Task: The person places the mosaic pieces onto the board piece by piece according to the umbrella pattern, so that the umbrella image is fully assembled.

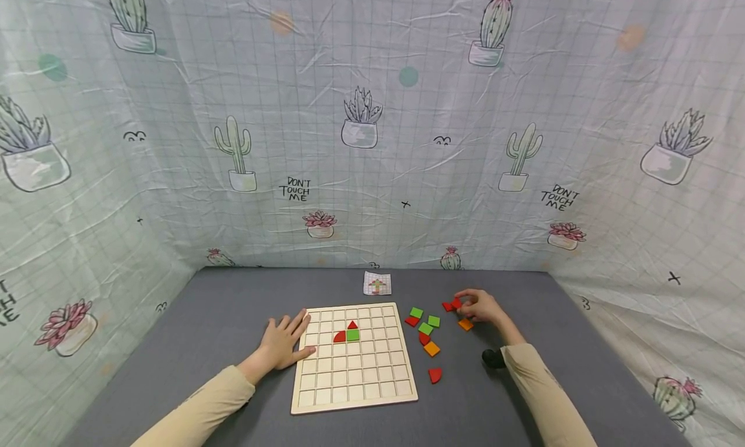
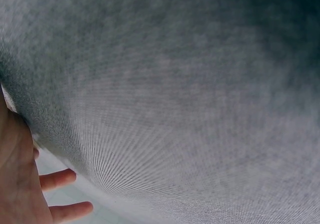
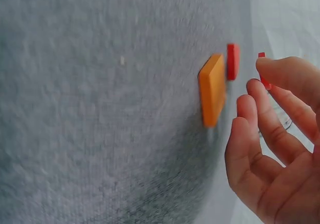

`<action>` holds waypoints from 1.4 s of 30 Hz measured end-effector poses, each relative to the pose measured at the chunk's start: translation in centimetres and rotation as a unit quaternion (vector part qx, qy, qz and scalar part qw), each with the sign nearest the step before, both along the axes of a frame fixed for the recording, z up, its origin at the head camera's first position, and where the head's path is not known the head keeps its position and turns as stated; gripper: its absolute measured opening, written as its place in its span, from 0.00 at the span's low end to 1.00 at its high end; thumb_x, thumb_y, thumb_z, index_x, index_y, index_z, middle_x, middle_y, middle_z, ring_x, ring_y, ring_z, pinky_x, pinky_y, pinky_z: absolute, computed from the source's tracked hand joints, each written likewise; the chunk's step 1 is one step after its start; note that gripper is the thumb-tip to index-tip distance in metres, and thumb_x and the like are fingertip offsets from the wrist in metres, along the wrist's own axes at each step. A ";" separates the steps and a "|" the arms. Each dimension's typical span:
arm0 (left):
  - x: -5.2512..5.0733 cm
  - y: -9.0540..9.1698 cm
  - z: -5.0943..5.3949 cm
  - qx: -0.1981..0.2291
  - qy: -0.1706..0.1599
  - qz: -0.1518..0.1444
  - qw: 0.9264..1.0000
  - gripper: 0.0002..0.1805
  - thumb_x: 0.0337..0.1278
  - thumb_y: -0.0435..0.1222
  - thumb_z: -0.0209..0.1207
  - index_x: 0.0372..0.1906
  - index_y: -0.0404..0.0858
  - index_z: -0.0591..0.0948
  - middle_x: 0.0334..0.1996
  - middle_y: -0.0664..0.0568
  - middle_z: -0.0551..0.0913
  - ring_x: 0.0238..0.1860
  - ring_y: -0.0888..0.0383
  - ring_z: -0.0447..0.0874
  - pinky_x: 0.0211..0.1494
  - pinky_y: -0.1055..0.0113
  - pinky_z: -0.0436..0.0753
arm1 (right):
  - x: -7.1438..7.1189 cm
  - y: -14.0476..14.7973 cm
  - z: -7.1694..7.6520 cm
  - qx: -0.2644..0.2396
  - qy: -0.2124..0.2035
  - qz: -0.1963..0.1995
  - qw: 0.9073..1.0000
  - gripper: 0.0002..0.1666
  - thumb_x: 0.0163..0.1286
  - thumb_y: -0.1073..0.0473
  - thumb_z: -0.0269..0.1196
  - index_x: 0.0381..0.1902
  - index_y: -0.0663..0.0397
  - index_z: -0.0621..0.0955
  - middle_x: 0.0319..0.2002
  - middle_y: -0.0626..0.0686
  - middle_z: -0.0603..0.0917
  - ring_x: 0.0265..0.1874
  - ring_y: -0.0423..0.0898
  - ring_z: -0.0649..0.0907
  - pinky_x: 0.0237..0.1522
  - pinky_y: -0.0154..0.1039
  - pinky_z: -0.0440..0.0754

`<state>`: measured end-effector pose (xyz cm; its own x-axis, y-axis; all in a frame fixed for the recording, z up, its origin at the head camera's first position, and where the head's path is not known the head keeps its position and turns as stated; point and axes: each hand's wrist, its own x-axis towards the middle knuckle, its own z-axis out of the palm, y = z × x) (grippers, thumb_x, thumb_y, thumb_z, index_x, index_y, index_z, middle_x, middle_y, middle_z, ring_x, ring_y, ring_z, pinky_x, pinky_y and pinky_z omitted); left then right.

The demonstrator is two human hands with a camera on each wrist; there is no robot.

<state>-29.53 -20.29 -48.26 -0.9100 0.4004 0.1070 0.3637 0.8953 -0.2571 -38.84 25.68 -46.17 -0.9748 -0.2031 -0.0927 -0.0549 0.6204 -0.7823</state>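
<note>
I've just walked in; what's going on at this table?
A person is handling small coloured pieces beside a wooden grid board. The right hand pinches a red piece; the left hand rests at the board's left edge. A red triangle, red quarter-circle and green square sit on the board. Loose pieces lie to its right, a picture card beyond it.

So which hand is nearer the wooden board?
The left. The left hand touches the board at its left edge; the right hand is off beyond its right side, past some loose pieces, pinching a red piece.
</note>
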 end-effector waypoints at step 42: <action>0.4 0.1 0.7 -0.002 -0.005 -0.005 1.000 0.39 0.56 0.60 0.44 0.65 0.38 0.62 0.65 0.46 0.62 0.56 0.43 0.68 0.51 0.44 0.66 | 4.9 -14.1 0.7 0.048 0.086 0.250 0.963 0.21 0.54 0.67 0.63 0.49 0.60 0.77 0.28 0.54 0.79 0.22 0.41 0.75 0.23 0.31 0.72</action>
